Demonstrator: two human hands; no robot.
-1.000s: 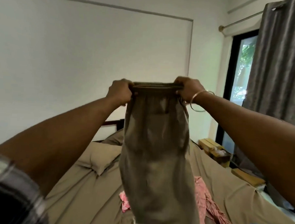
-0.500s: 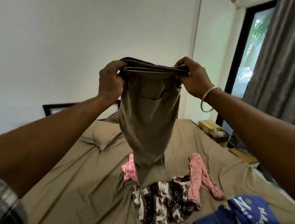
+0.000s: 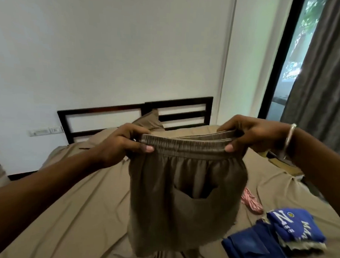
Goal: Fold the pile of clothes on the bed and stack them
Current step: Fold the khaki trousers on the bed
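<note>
Nearby, blue folded garment (image 3: 295, 225) shows white letter "N".

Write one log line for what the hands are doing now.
left hand: grips waistband | right hand: grips waistband | pants: held above bed

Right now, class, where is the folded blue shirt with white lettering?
In the head view, the blue shirt lies on the bed at lower right, beside the blue jeans and just nearer than the pink cloth.
</note>
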